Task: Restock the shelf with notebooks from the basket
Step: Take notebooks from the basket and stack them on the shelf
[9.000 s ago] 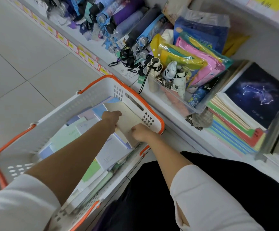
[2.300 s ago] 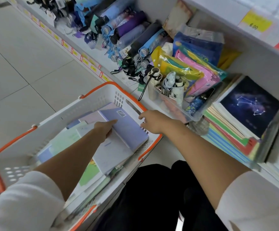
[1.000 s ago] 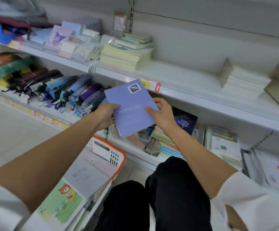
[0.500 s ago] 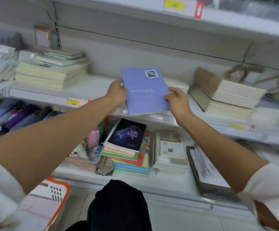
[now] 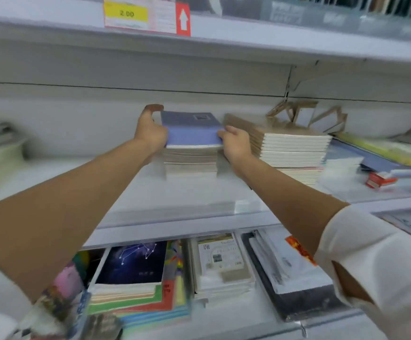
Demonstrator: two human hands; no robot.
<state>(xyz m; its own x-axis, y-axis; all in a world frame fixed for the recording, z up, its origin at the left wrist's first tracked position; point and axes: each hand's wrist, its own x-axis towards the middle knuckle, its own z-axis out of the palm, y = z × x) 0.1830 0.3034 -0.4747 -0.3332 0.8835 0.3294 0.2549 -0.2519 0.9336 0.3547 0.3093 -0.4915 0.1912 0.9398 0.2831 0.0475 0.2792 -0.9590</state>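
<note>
Lavender notebook [image 5: 191, 128], small square emblem, lies atop a centre-frame stack [image 5: 189, 160] on the white shelf [image 5: 175, 200]; left hand [image 5: 150, 131] and right hand [image 5: 236, 143] grip its sides.

A: Fig. 1a, as I read it: lilac notebook [image 5: 191, 130], matt card cover; the stack beneath [image 5: 189, 160], raw cut paper edges.

B: And 1b?

A: Right stack [image 5: 290, 143], matt brown card covers. Shelf [image 5: 175, 197], smooth white with a faint sheen; metal or laminate, I cannot tell. Near right, sleeve [image 5: 376, 266]: white cloth.
</note>
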